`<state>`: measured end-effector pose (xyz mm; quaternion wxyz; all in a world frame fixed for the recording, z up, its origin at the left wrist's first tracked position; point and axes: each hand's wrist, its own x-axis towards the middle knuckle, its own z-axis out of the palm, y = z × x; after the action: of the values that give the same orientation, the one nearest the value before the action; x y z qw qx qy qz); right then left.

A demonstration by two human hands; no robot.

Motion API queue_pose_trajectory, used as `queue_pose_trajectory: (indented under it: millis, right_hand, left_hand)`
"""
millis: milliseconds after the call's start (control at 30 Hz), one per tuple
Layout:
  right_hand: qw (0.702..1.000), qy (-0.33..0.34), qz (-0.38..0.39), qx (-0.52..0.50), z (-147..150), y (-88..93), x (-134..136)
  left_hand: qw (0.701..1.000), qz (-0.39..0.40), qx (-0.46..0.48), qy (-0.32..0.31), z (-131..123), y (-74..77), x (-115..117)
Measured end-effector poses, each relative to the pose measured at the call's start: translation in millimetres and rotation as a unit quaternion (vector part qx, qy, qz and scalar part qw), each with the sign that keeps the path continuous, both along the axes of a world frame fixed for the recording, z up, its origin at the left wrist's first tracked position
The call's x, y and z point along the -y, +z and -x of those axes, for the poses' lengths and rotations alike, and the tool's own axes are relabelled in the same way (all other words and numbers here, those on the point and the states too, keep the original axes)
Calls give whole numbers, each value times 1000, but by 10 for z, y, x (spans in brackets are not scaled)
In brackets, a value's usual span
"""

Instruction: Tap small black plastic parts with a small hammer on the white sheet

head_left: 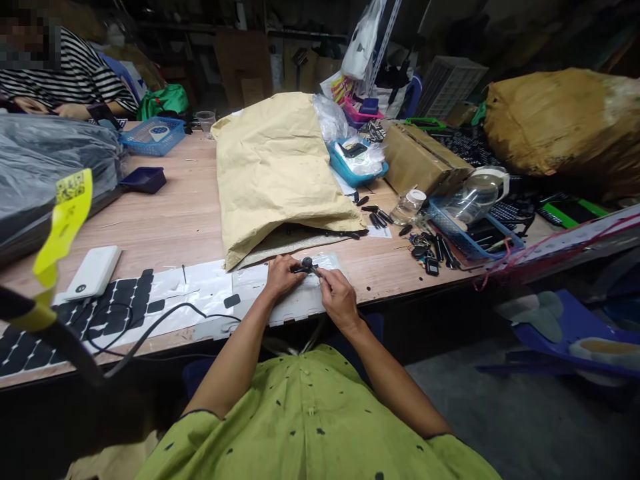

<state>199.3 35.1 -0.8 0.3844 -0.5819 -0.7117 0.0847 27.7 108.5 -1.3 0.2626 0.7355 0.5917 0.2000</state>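
Close to the table's front edge, my left hand (pixel 283 275) pinches a small black part (pixel 307 264) with a round knob. My right hand (pixel 339 293) has its fingers closed on a thin dark tool (pixel 315 270) whose tip meets that part. Both hands are over a white sheet (pixel 295 307) and a piece of clear plastic. Just beyond them lies a large tan paper bag (pixel 275 167), its open mouth toward me with dark items inside. Black stickers on white backing (pixel 175 287) lie to the left.
A white power bank (pixel 94 272) with a black cable sits left, near a yellow tag (pixel 63 230). Right are loose black parts (pixel 377 217), a glass jar (pixel 409 207), a blue basket (pixel 473 233) and a cardboard box (pixel 423 157). A person in striped sleeves (pixel 95 73) sits at the far left.
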Motion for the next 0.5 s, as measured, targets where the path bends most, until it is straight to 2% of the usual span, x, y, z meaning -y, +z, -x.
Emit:
queue_pose_trajectory:
  millis: [133,233,367,500]
  right_hand:
    - [999,11,17,28,71,-47,3]
    - [999,-13,20,41,27,-86,-43]
    - [995,-83,11,62,-215,-106,-180]
    - [978,-176,23,111,-551,-168,-323]
  left_hand:
    - [1000,-6,-4,-6,7,-6,2]
    - [1000,-1,1,-8,10,0,5]
    - [1000,3,9,-5,14,-3,6]
    - [1000,-2,19,-9,26,-31,5]
